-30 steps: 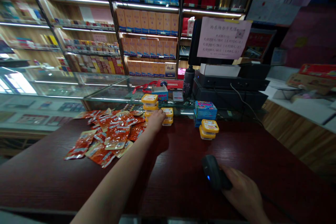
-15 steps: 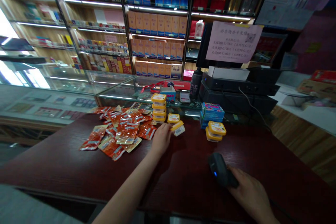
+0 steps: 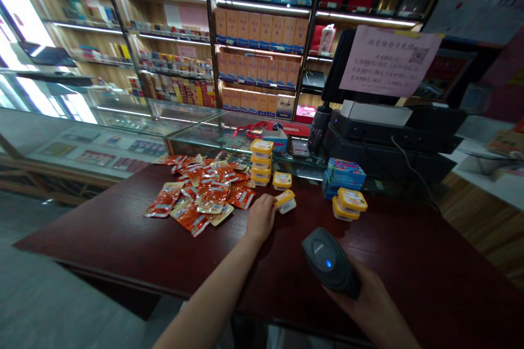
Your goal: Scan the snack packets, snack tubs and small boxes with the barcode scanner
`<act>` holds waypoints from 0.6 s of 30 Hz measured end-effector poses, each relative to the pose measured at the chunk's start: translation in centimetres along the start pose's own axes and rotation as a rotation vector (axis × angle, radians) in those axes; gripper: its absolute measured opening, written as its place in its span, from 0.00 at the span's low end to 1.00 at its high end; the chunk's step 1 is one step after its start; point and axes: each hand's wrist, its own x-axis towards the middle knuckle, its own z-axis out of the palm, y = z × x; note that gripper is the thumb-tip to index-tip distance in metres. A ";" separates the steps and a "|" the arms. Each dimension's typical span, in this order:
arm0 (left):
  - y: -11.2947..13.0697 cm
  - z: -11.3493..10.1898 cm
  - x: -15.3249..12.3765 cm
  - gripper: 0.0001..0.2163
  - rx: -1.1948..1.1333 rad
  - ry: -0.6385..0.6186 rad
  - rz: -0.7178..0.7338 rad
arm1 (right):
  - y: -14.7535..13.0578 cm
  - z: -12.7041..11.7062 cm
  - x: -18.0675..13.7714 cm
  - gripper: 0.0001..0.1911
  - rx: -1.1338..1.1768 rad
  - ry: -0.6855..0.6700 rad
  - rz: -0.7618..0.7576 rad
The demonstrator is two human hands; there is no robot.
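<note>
My left hand (image 3: 262,218) is closed on a small plastic tub (image 3: 285,202) with a yellow lid, tilted so that its barcode side faces me. Behind it another yellow-lidded tub (image 3: 282,180) sits on the table, beside a stack of several such tubs (image 3: 261,162). In my right hand (image 3: 364,289) is a dark barcode scanner (image 3: 329,259) with a lit blue light, its head turned toward the tub. Left of my left hand lies a heap of orange snack packets (image 3: 213,185). Two more tubs (image 3: 347,204) stand stacked to the right.
A stack of blue boxes (image 3: 344,177) stands behind the right-hand tubs. At the back are a glass display case (image 3: 196,133), a black bottle (image 3: 319,130) and a monitor with a paper sign (image 3: 388,60). The dark table (image 3: 135,251) ends at a front edge near me.
The scanner has moved left and its head has swung toward the tub. My left hand keeps hold of the tub, which stays near the stack. The camera view has shifted slightly.
</note>
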 end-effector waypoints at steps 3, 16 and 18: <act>0.3 -0.1 0.1 0.02 0.010 -0.007 -0.025 | -0.6 -0.5 -0.4 0.18 -0.016 -0.046 0.034; -0.4 0.3 -0.1 0.02 -0.015 0.018 -0.006 | 2.2 -1.8 -1.0 0.21 -0.478 0.038 -0.057; -0.5 0.3 0.0 0.02 -0.012 0.030 0.003 | 4.1 -2.3 -0.8 0.23 -0.614 0.082 -0.182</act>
